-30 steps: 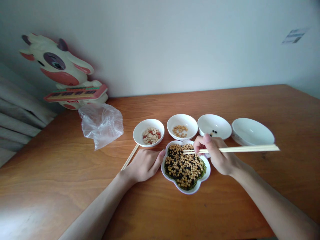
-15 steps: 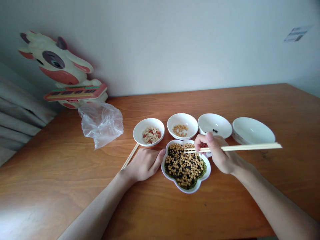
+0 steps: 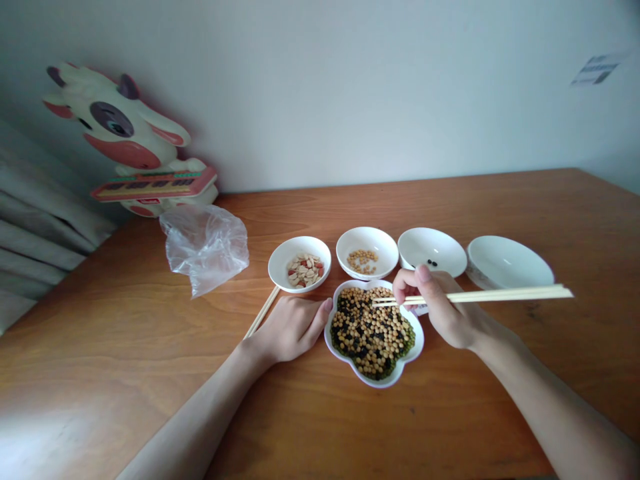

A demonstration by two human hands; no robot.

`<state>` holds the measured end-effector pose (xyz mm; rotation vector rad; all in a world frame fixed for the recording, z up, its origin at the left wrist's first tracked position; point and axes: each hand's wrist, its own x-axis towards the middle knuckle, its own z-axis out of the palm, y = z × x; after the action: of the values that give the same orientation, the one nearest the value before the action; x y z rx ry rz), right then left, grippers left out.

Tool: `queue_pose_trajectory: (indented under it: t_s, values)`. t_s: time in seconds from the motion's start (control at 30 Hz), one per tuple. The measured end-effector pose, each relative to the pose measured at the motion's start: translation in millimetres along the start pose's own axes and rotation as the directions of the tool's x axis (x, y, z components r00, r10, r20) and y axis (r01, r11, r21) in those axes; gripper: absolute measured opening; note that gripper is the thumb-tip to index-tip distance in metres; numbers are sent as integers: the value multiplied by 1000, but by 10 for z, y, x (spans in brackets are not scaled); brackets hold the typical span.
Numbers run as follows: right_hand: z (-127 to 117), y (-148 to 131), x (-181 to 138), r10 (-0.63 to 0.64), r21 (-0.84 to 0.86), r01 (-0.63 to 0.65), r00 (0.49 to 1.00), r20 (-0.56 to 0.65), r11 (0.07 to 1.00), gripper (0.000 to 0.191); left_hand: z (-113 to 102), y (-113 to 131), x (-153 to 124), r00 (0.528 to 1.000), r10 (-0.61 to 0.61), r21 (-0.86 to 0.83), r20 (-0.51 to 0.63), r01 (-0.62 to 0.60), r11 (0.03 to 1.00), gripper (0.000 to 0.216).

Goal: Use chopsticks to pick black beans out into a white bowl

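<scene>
Right hand [image 3: 445, 310] pinches chopsticks [image 3: 480, 295], tips over flower-shaped dish [image 3: 374, 331] of mixed beans; bean between tips not discernible. Left hand [image 3: 293, 327], fingers together, rests against dish rim.

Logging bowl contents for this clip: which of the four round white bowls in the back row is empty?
The far-right bowl; it shows only bare white. From the left, the others hold peanuts, yellow beans and a couple of black beans.

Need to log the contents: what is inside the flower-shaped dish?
The flower-shaped dish holds mixed yellow beans, black beans and small green beans, with the chopsticks reaching over them. Lower layers and the dish's floor are covered.
</scene>
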<state>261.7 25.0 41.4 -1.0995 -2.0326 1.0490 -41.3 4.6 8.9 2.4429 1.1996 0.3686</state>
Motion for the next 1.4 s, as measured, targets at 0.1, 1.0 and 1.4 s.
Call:
queue_pose_trajectory:
  t_s: [0.1, 1.0, 1.4]
  values:
    - [-7, -11, -5, 5, -10, -5, 1000, 10, 1000, 72, 2, -4, -3, 1000, -4, 1, -1, 4, 1000, 49]
    - [-23, -29, 11, -28, -40, 29, 999, 23, 999, 65, -2, -7, -2, 1000, 2, -9, -9, -2, 1000, 48]
    - [-10, -31, 9, -6, -6, 6, 1000, 7, 1000, 65, 4, -8, -1, 1000, -3, -35, -7, 2, 999, 49]
